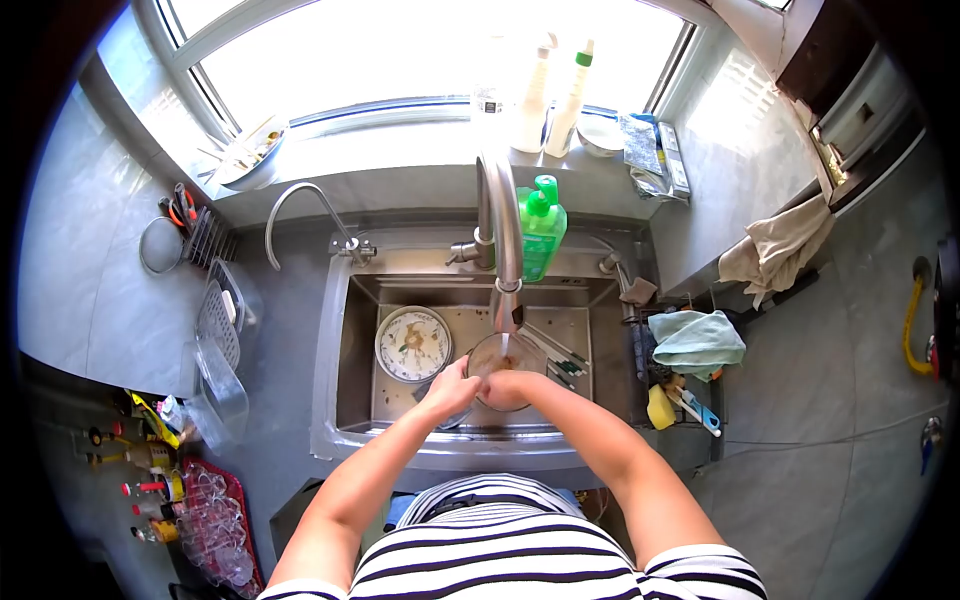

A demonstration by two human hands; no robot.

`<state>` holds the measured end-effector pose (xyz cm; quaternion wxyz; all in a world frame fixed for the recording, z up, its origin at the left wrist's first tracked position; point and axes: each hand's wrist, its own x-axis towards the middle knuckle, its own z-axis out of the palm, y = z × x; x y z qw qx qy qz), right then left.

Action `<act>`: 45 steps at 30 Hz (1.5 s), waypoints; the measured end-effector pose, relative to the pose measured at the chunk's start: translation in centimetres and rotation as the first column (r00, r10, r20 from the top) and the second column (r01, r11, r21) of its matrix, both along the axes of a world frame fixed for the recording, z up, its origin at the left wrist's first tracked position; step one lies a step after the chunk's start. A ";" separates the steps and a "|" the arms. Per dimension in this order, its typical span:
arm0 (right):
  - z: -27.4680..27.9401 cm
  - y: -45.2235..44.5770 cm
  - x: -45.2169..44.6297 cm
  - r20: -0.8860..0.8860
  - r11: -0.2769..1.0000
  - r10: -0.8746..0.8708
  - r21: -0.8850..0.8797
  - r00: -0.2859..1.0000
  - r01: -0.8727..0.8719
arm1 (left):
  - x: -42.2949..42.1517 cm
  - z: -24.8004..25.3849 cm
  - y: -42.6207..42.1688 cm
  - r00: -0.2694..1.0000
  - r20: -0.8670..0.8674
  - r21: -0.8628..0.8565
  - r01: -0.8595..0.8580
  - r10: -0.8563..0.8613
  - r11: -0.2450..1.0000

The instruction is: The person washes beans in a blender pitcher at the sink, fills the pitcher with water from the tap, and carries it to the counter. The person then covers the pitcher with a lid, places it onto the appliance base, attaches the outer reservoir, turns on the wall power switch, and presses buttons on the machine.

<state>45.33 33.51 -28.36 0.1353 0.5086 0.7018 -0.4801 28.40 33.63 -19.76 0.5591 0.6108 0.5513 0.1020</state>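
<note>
A clear round bowl (512, 352) is held low in the steel sink (350, 412), under the running spout of the faucet (508, 270). My left hand (452, 388) grips the bowl's left rim. Inside the bowl, at its near side, my right hand (503, 388) is bent inward with curled fingers; what they hold, if anything, is hidden. A patterned plate (413, 344) with brown food residue lies to the left on the sink floor. Several chopsticks (560, 352) rest on the right, partly behind the bowl. Another dish under my left wrist is mostly covered.
Green soap bottles (541, 235) stand behind the sink, beside the faucet. A thin curved tap (305, 190) rises at the left. Clear plastic containers (218, 385) line the left counter. On the right hang a teal cloth (697, 338), a yellow sponge (660, 408) and a brush (698, 410).
</note>
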 end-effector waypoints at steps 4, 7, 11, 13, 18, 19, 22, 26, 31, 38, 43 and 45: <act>4.9 -0.5 -0.2 0.273 0.949 0.007 0.302 0.962 -0.092 | 0.2 -0.6 -0.1 0.999 -0.052 -0.020 -0.016 0.015 1.000; 3.6 -0.4 -0.1 0.181 0.994 0.070 0.065 0.981 -0.083 | 0.1 -0.4 0.1 0.995 -0.090 -0.064 0.025 -0.031 0.998; 4.1 -0.4 -0.4 0.168 0.971 -0.028 0.237 0.985 -0.013 | 0.4 0.3 0.0 0.994 -0.095 -0.104 0.034 -0.044 0.994; 0.9 -0.9 -0.1 0.243 0.954 0.030 0.284 0.970 -0.101 | 0.1 0.2 0.0 0.997 -0.076 -0.072 0.003 -0.009 0.997; 8.2 -1.3 0.0 0.133 0.968 -0.016 0.252 0.991 -0.018 | 0.2 1.2 0.3 0.998 -0.051 -0.068 -0.038 0.035 0.997; 8.3 -1.2 0.2 0.140 0.958 -0.051 0.287 0.989 0.008 | 0.2 2.5 0.4 0.997 -0.069 -0.111 -0.047 0.039 0.993; 8.7 -1.3 1.0 0.117 0.919 -0.128 0.387 0.985 0.074 | 0.4 4.5 0.7 0.994 -0.100 -0.187 -0.071 0.053 0.980; 12.1 -2.7 1.6 0.050 0.883 -0.103 0.464 0.993 0.068 | 0.1 3.9 0.8 0.993 -0.090 -0.164 -0.087 0.073 0.983; 12.9 -5.7 2.3 -0.179 0.485 -0.031 0.858 0.983 0.172 | -1.3 4.9 1.4 0.992 -0.124 -0.143 -0.044 0.026 0.989; 14.7 -5.2 -0.8 -0.494 0.413 -0.116 0.765 0.861 0.495 | -5.6 8.9 3.0 0.994 -0.108 -0.207 -0.055 0.033 0.977; 14.9 -2.2 -6.0 -0.794 0.308 -0.427 0.321 0.432 0.895 | -10.8 9.6 4.7 0.990 -0.107 -0.140 -0.103 0.088 0.985; 10.5 1.3 -6.9 -0.806 0.359 -0.559 -0.023 0.196 0.933 | -13.9 6.7 5.7 0.995 -0.057 -0.126 -0.093 0.086 0.988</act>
